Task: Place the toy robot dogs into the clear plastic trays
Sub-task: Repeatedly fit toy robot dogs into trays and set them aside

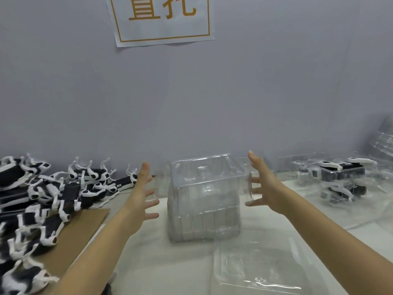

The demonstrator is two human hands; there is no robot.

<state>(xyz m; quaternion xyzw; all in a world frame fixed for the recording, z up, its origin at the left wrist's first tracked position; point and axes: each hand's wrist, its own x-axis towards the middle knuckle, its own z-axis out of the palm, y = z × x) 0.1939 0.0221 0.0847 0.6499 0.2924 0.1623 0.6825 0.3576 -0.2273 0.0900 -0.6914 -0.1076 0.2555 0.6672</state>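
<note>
A tall stack of clear plastic trays (204, 199) stands in the middle of the table. My left hand (141, 196) is held up just left of the stack, fingers spread and straight, not touching it. My right hand (263, 186) is held up at the stack's right side, fingers spread, fingertips close to its wall; whether they touch it I cannot tell. Several black-and-white toy robot dogs (42, 199) lie heaped at the left. A single clear tray (255, 267) lies flat in front of the stack.
A brown cardboard sheet (85, 228) lies under the dog pile. At the right, packed trays with dogs inside (338, 177) are stacked, with more clear plastic (382, 141) behind. A grey wall with a paper sign (161, 20) bounds the table's far side.
</note>
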